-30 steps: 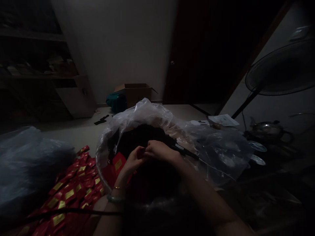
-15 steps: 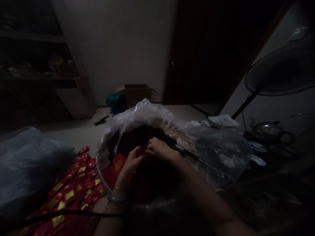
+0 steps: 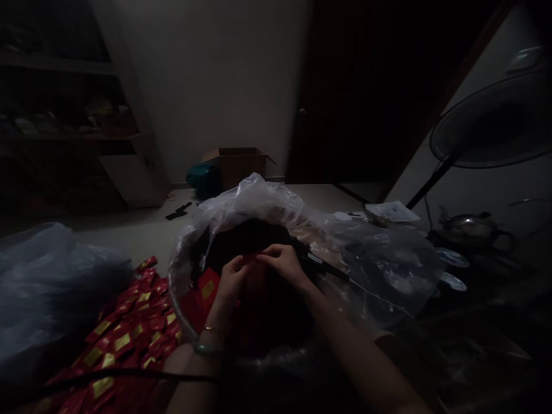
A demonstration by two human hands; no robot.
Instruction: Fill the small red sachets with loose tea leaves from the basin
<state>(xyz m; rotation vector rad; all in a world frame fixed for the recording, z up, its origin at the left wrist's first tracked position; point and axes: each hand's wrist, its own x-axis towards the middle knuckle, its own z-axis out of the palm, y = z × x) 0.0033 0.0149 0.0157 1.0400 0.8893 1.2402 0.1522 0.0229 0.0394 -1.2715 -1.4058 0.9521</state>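
Centrally, a wide round tub point(image 3: 173, 287) stands with a clear plastic liner point(image 3: 255, 192) draped over its rim, likely so the mouth stays open. Left of it spreads a heap of small red packets point(image 3: 123, 340), close by the arm. Dark, crinkly loose stuff point(image 3: 254, 230) fills the tub's far part, with larger red pouches point(image 3: 207, 289) at its left side, seemingly within easy reach. A slim black tool point(image 3: 328, 268) leans across the right rim. Over the mouth, the left hand point(image 3: 232, 280) and right hand point(image 3: 285, 263) nearly meet, fingers closed in a pinch on a red wrapper point(image 3: 252, 256), probably held there so spills drop inside; its lower part is too dark to tell.
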